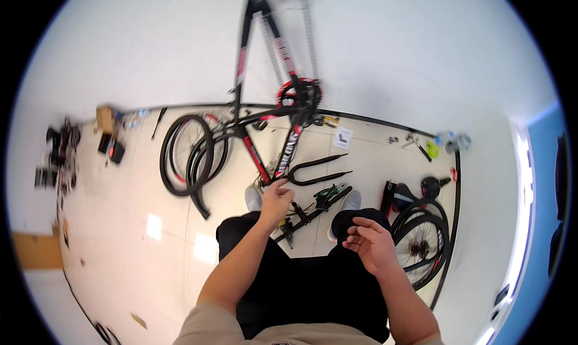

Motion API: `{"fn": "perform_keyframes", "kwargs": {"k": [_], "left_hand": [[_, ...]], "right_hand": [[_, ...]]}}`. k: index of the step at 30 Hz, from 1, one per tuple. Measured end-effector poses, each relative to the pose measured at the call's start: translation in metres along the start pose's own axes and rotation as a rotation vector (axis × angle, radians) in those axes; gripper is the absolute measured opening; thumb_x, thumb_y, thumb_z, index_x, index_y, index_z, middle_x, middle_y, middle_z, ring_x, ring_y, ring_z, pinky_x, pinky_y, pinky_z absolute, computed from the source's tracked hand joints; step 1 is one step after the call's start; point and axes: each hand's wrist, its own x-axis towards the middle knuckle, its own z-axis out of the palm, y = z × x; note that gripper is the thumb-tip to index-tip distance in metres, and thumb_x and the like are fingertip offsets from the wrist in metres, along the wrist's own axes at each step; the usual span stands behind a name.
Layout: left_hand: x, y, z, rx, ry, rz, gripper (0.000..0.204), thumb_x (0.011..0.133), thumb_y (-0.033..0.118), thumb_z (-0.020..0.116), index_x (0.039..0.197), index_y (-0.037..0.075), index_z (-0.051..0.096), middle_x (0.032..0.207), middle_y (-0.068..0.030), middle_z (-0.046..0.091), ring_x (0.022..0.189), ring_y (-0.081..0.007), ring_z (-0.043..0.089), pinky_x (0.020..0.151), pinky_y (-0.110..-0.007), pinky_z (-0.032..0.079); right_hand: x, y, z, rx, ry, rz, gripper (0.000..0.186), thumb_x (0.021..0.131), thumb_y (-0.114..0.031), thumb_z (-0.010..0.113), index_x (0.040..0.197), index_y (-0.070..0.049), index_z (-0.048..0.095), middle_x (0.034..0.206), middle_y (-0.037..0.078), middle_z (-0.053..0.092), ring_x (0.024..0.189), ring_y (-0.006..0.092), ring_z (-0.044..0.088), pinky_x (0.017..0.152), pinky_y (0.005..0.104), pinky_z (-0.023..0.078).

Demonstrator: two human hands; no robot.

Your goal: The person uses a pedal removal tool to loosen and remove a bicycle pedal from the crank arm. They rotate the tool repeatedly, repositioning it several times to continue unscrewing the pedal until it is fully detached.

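A black and red bicycle frame [291, 152] stretches away from me, its far end blurred. My left hand [277, 202] is closed at its near end, by the head tube; the exact grip is partly hidden behind the fingers. A black front fork [316, 180] extends rightward beside that end, its two legs pointing right; whether it is joined to the frame I cannot tell. The red chainring [295, 95] sits midway along the frame. My right hand [368, 244] hangs over my right knee, fingers loosely bent and apart, holding nothing.
A handlebar [316, 215] with cables lies between my shoes. Wheels rest left [187, 155] and right [421, 249], the right one near a black saddle [404, 196]. A printed sheet [342, 138] and a tool [419, 147] lie along the wall. A cardboard box [105, 119] stands far left.
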Motion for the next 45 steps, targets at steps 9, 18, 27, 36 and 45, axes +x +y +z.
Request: {"fn": "perform_keyframes", "kwargs": {"k": [9,18,27,36,45], "left_hand": [[0.026,0.000,0.021,0.675,-0.313,0.325,0.044,0.086,0.033,0.067,0.121,0.007,0.062,0.101,-0.0148,0.072,0.097,-0.0333,0.068,0.084,-0.044,0.054],[0.009,0.040,0.060,0.740,-0.796,0.496,0.026,0.082,0.013,0.061,0.106,0.010,0.069,0.099,-0.0119,0.071,0.093,-0.0272,0.069,0.079,-0.046,0.046],[0.041,0.039,0.052,0.369,-0.227,0.458,0.028,0.082,0.018,0.060,0.107,0.006,0.066,0.112,-0.0125,0.062,0.110,-0.0306,0.053,0.084,-0.045,0.042],[0.062,0.033,0.011,0.261,-0.283,0.298,0.025,0.080,0.023,0.061,0.097,0.006,0.068,0.092,-0.0114,0.061,0.092,-0.0287,0.056,0.078,-0.044,0.039],[0.079,0.041,-0.023,0.379,-0.338,0.166,0.028,0.079,0.021,0.058,0.090,-0.002,0.068,0.097,-0.0168,0.062,0.093,-0.0328,0.053,0.083,-0.046,0.040]], "right_hand": [[0.023,0.013,0.037,-0.429,-0.026,-0.258,0.027,0.098,-0.007,0.055,0.125,-0.001,0.057,0.109,0.014,0.065,0.091,0.0248,0.065,0.083,0.0412,0.056],[0.320,0.065,0.154,-0.952,-0.084,-0.366,0.024,0.096,-0.005,0.051,0.115,0.008,0.061,0.093,0.012,0.069,0.075,0.0153,0.064,0.068,0.0282,0.054],[0.619,0.161,0.129,-1.747,-0.157,-0.287,0.026,0.084,-0.019,0.061,0.101,-0.001,0.070,0.095,0.015,0.070,0.089,0.0288,0.067,0.082,0.0386,0.053],[0.683,0.220,0.174,-1.644,-0.108,-0.675,0.041,0.082,-0.003,0.054,0.123,0.001,0.060,0.125,0.024,0.061,0.118,0.0396,0.058,0.103,0.0428,0.044],[0.693,0.221,0.189,-1.948,-0.215,-0.295,0.054,0.090,-0.011,0.063,0.140,-0.004,0.046,0.141,0.018,0.048,0.122,0.0352,0.054,0.100,0.0441,0.047]]}}
